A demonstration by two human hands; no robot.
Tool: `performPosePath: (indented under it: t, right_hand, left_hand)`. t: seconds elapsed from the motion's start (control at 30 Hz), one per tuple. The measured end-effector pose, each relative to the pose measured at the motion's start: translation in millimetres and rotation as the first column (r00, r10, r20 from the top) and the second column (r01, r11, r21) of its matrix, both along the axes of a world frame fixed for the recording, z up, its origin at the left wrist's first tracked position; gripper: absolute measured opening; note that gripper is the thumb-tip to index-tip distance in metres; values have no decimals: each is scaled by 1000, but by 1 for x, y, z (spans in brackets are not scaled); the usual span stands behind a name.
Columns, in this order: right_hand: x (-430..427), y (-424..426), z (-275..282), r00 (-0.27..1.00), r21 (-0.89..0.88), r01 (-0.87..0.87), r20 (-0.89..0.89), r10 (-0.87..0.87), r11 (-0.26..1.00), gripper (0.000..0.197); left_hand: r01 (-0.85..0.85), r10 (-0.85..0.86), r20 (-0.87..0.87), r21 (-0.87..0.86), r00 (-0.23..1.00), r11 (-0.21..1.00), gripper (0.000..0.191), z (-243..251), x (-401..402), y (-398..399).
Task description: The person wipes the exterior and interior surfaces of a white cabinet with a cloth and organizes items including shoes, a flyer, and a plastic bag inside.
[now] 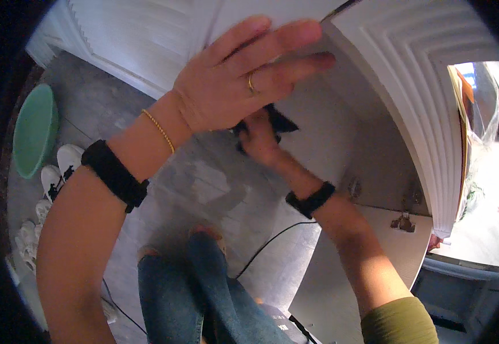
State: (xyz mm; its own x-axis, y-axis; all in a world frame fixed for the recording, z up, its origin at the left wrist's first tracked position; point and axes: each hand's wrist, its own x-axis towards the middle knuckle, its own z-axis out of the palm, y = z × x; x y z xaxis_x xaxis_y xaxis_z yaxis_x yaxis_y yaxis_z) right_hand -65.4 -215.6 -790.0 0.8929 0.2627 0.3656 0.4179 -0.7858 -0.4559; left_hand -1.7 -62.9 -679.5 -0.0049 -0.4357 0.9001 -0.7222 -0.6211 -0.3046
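Note:
My left hand (pixel 236 73) is raised near the camera, back of the hand up and fingers apart, with nothing visible in it. It wears a gold ring and a beaded gold bracelet (pixel 160 130); a black strap is round the forearm. Lower and farther off, my right hand (pixel 260 142) is closed round a black object (pixel 283 119) with a pointed corner. The left hand partly covers that object, and I cannot tell what it is. Behind it is a pale panel (pixel 322 107) of a white cabinet, whose moulded door (pixel 417 94) stands swung out at right.
A green plastic basin (pixel 36 131) leans at far left, above several white shoes (pixel 69 161) on the grey tiled floor (pixel 180 185). A black cable (pixel 271 245) runs past my knees. The cabinet's lower panel (pixel 344 266) bears a metal hinge (pixel 403 223). A printed box (pixel 277 316) is beside my leg.

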Motion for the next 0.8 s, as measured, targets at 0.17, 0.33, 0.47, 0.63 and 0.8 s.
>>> performPosePath:
  t: [0.17,0.33,0.47,0.63,0.8]
  right_hand:
    - [-67,-38,27,925,43,-263,-271,265,964,43]
    - [-97,-210,40,914,-98,349,-186,-362,932,34]
    - [-98,-301,82,874,-551,418,28,-485,722,45]
    - [-71,-341,95,856,-703,395,48,-515,591,44]
    - [6,-322,65,905,-734,322,54,-421,598,43]
  left_hand:
    - [-11,7,-81,-47,997,999,30,7,-10,-56]
    - [300,-279,111,-323,954,897,43,-3,8,-136]
    - [134,45,471,-340,881,931,38,1,38,-126]
    - [489,-466,151,-322,872,811,37,-9,21,-111]
    - [486,-493,67,-326,868,811,36,-8,20,-112]
